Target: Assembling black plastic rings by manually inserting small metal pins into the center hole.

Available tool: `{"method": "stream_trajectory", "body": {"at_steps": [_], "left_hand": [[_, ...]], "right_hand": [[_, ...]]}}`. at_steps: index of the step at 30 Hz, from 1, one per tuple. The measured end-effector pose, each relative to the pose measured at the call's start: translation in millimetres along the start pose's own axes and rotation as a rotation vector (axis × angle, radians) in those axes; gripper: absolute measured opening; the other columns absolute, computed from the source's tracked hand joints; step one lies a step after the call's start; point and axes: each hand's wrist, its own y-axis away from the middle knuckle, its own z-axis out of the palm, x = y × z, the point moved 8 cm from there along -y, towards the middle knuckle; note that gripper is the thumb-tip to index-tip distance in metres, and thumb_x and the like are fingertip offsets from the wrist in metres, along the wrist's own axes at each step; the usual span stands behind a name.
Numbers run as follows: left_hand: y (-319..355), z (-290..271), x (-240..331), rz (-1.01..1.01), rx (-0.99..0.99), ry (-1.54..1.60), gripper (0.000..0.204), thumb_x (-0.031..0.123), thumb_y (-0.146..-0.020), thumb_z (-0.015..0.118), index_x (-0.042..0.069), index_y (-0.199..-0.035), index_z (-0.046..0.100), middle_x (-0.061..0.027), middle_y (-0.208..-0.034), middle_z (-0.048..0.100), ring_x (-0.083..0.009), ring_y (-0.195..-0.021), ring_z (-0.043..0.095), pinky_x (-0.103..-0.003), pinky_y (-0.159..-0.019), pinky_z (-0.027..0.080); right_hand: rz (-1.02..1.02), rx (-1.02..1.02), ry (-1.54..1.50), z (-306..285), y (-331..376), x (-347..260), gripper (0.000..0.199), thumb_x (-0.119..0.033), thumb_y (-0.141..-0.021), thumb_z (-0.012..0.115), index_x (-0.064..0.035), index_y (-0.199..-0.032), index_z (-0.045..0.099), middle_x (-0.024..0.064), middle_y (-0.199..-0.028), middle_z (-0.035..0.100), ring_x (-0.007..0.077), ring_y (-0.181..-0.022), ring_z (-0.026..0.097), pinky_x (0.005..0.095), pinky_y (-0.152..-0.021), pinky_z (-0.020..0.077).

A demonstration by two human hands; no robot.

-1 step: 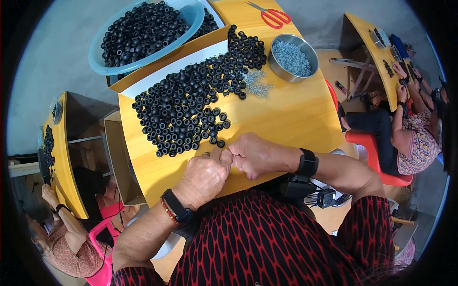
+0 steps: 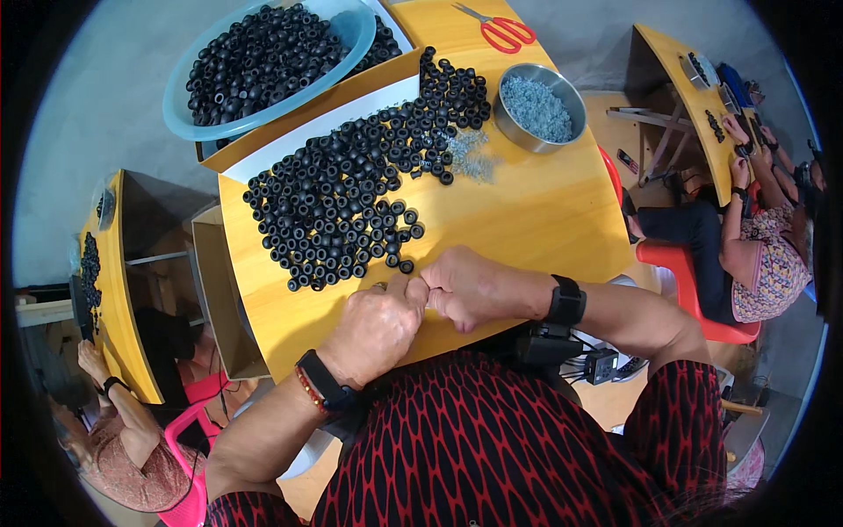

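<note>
Meeting over the near edge of the yellow worktop (image 2: 562,211), left hand (image 2: 378,321) and right hand (image 2: 470,285) touch at the fingers, both curled inward. Loose black ring-shaped pieces (image 2: 325,202) lie just beyond the left hand, nearest one right by its knuckles. Can't tell if anything's pinched: fingertips hidden behind knuckles. Small clear pieces (image 2: 472,156) spilled at the pile's right end, too tiny to make out individually. Translucent blue basin (image 2: 178,105), cut off at top, heaped with black pieces; it sits over a brown cardboard box (image 2: 386,70) with more of them showing. Round silver metal bowl (image 2: 518,133), right of the pile, holds more clear bits.
</note>
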Motion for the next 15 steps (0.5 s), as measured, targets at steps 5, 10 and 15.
{"method": "stream_trajectory", "body": {"at_steps": [5,10,15], "left_hand": [[4.7,-0.4,0.7,-0.007,0.075,-0.016,0.019,0.007,-0.083,0.065,0.003,-0.097,0.052,-0.0171,-0.086,0.06,-0.0359,-0.074,0.067,-0.045,-0.063,0.054],[30.3,-6.0,-16.4,-0.121,0.326,0.39,0.012,0.009,-0.093,0.065,0.003,-0.096,0.055,-0.009,-0.077,0.059,-0.0211,-0.064,0.063,-0.036,-0.056,0.052],[75.4,13.6,-55.7,-0.52,0.587,1.466,0.015,0.02,-0.102,0.061,0.007,-0.097,0.057,-0.0019,-0.074,0.057,-0.0114,-0.058,0.057,-0.025,-0.049,0.049]], "right_hand": [[-0.022,-0.027,0.103,0.3,2.9,-6.7,0.018,-0.006,-0.098,0.052,0.0,-0.089,0.066,0.0044,-0.064,0.062,0.0119,-0.05,0.063,0.0265,-0.048,0.0499],[-0.058,0.017,-0.09,-1.1,12.7,5.5,0.016,-0.012,-0.097,0.061,0.0021,-0.091,0.067,0.0045,-0.066,0.064,0.0094,-0.052,0.062,0.0251,-0.05,0.0497],[-0.117,0.211,-0.336,-17.3,32.2,25.9,0.023,-0.021,-0.096,0.065,0.0014,-0.092,0.068,0.0049,-0.07,0.064,0.0093,-0.051,0.06,0.0253,-0.048,0.0483]]}}
